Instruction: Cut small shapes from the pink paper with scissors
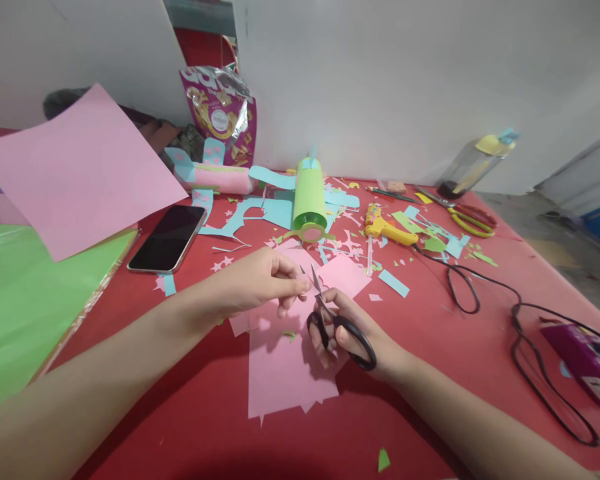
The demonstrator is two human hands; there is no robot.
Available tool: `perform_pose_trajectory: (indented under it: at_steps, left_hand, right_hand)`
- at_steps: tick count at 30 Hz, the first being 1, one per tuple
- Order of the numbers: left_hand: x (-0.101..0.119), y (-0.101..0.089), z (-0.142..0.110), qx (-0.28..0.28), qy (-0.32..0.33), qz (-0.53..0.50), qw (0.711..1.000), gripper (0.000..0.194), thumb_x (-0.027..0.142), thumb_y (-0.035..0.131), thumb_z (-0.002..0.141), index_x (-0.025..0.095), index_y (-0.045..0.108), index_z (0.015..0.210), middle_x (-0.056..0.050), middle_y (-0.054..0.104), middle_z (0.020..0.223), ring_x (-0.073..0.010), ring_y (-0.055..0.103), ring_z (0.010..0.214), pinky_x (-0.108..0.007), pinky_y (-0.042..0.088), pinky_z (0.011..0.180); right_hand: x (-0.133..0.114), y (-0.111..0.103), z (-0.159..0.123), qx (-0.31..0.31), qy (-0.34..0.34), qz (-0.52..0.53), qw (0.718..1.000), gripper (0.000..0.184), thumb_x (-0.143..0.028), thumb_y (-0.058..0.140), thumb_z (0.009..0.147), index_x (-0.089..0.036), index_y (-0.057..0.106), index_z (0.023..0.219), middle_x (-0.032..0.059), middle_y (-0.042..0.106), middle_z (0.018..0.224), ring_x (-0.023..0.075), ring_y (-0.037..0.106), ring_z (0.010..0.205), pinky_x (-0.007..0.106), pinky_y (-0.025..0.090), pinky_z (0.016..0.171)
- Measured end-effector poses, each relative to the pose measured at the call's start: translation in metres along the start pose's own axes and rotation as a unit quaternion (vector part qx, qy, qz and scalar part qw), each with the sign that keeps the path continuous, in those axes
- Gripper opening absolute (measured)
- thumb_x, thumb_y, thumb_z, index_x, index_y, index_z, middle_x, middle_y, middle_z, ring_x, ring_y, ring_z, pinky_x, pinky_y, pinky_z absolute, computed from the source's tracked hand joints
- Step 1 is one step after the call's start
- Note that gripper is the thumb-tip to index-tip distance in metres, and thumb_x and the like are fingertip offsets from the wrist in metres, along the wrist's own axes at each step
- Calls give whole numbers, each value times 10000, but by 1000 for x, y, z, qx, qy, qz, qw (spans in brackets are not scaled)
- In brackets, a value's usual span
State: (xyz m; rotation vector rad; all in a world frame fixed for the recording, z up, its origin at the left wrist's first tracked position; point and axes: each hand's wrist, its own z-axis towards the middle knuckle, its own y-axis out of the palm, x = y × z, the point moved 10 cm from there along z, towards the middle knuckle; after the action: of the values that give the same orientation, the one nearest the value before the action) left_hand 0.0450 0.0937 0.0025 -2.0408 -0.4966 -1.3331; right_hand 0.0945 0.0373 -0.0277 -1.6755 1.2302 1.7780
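My right hand grips black-handled scissors, blades pointing up and away from me. My left hand pinches a tiny scrap of paper right at the blade tips. Both hands hover over a pink paper sheet with jagged cut edges, lying on the red table. Another pink piece lies just beyond the scissors.
A phone lies left of centre, with pink and green sheets further left. A green paper-covered tube, a yellow glue gun with black cord, yellow-handled scissors, a bottle, a snack bag and paper scraps lie beyond.
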Motion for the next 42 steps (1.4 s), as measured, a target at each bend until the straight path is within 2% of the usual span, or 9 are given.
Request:
perform_pose_trajectory:
  at_steps: [8, 22, 29, 34, 42]
  left_hand:
    - [5, 4, 1, 23, 38, -84, 995, 316, 262, 485, 738, 146, 500, 445, 30, 486, 429, -70, 438, 490, -192, 360, 563]
    - [0, 4, 0, 65, 25, -117, 991, 290, 208, 483, 724, 143, 483, 441, 29, 488, 459, -73, 466, 515, -201, 391, 602]
    - [-7, 13, 2, 55, 15, -185, 981, 237, 289, 497, 747, 134, 526, 570, 46, 489, 463, -53, 449, 439, -185, 364, 485]
    - [-8, 15, 2, 72, 26, -224, 972, 262, 283, 518, 740, 132, 492, 527, 51, 472, 454, -44, 433, 426, -183, 362, 486]
    - [-8, 14, 2, 96, 10, -215, 972, 261, 270, 519, 730, 129, 482, 513, 52, 451, 447, -47, 428, 441, -184, 351, 495]
  right_hand:
    - [-3, 0, -1, 4, -19, 31, 999, 420, -527, 526, 686, -220, 309, 873, -16, 498, 693, 91, 494, 538, 218, 321, 483]
    - [-2, -2, 0, 4, -27, 47, 999, 400, -509, 530, 696, -214, 315, 860, -21, 500, 689, 68, 482, 501, 191, 321, 464]
    - [-2, -2, 0, -3, -29, 57, 998, 397, -530, 503, 704, -210, 324, 856, -3, 511, 739, 86, 503, 530, 213, 309, 484]
    - [-2, -1, 0, -12, -34, 67, 997, 397, -535, 485, 712, -213, 334, 887, 1, 514, 732, 97, 495, 529, 220, 327, 479]
    - [3, -5, 0, 5, -30, 59, 998, 403, -542, 484, 708, -209, 345, 887, 5, 507, 745, 93, 491, 524, 216, 321, 472]
